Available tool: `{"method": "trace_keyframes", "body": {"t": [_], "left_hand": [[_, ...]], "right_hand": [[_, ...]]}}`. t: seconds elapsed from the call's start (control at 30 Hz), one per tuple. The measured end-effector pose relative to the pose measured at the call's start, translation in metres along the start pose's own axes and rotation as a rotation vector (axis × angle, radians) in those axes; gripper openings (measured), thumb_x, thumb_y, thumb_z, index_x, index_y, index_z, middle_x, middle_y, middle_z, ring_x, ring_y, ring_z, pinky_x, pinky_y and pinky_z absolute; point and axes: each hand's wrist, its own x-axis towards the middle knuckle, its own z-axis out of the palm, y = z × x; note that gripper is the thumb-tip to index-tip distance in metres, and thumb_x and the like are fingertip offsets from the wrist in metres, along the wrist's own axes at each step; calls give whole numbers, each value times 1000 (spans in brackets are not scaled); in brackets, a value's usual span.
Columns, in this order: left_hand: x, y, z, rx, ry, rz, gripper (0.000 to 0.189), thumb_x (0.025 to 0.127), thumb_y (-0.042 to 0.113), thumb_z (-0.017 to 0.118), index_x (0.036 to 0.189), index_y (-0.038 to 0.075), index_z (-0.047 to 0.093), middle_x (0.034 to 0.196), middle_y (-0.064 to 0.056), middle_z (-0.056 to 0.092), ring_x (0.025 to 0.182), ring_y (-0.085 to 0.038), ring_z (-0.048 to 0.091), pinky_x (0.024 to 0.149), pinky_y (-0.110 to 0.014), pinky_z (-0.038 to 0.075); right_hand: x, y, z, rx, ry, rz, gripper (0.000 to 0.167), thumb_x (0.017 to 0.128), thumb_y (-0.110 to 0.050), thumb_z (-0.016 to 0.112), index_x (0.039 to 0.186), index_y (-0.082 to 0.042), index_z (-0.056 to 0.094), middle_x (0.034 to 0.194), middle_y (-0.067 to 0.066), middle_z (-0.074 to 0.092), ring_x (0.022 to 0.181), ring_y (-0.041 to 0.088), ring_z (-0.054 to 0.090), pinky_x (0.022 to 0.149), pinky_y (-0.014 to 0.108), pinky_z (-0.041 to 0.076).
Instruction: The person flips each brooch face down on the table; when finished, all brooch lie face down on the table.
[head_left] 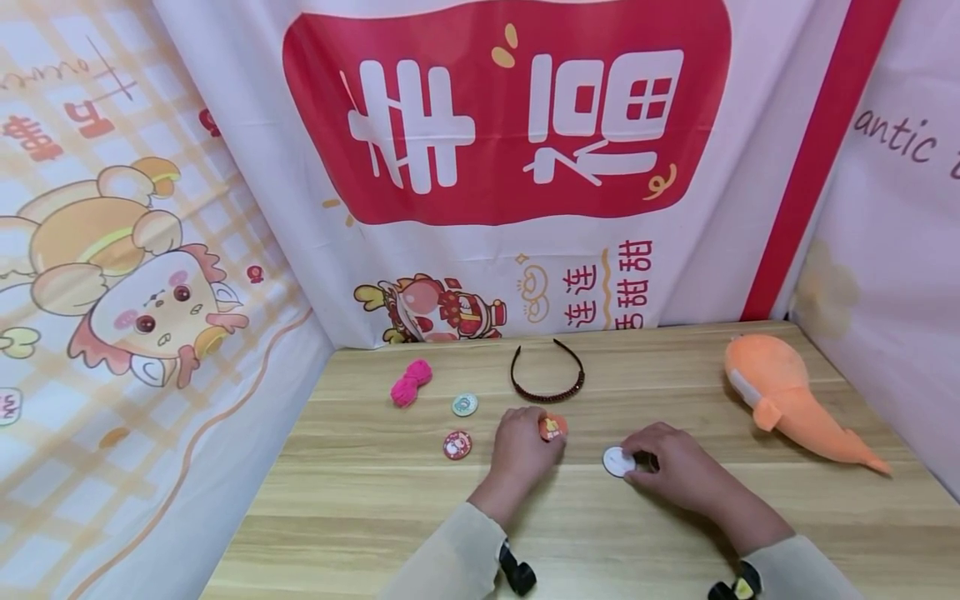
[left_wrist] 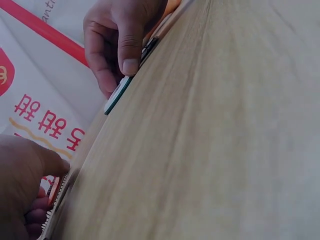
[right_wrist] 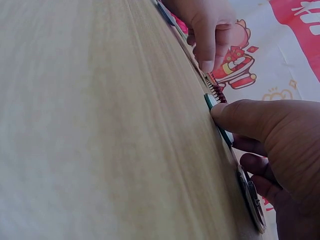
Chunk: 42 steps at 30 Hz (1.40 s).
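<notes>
In the head view, my left hand (head_left: 521, 450) grips an orange round badge (head_left: 553, 427) with a yellow print by its edge, just in front of the dark beaded headband (head_left: 547, 398). To the right, my right hand (head_left: 678, 467) pinches a white round badge (head_left: 617, 462) between thumb and fingers. Its rim shows green in the left wrist view, where the white badge (left_wrist: 118, 95) is tilted close over the table. Beneath the right hand's fingers lies another disc (right_wrist: 251, 200), dark-edged and mostly hidden from above. The left wrist view shows the orange badge (left_wrist: 54, 191) edge-on behind the left fingers.
Left of my hands lie a red round badge (head_left: 457, 445), a pale teal round badge (head_left: 465, 405) and a pink yarn bundle (head_left: 411, 383). An orange plush toy (head_left: 795, 404) lies at the right. Printed cloth (head_left: 502, 117) hangs behind the wooden table (head_left: 337, 517).
</notes>
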Motion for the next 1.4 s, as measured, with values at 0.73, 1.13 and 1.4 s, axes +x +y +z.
{"method": "trace_keyframes", "body": {"t": [0.73,1.13,1.4], "left_hand": [[-2,-10,-17,0,-316,433,39,91,40,89,125,24,81,118,13,77,113,-4,65,105,-26,54],[-1,-16,-18,11,-380,525,40,93,38,87,132,31,79,124,21,76,117,0,64,109,-25,50],[-3,-22,-20,1,-377,518,38,93,41,88,130,31,80,122,23,77,113,0,62,107,-26,50]], "right_hand": [[0,2,0,-1,-16,21,29,89,-29,92,115,-26,81,119,-7,77,118,20,69,104,53,58],[0,2,0,9,-25,39,29,89,-29,92,115,-25,80,120,-6,76,118,20,69,104,54,58],[0,1,0,5,-22,29,29,89,-28,92,115,-25,80,120,-6,77,117,20,69,103,54,59]]}}
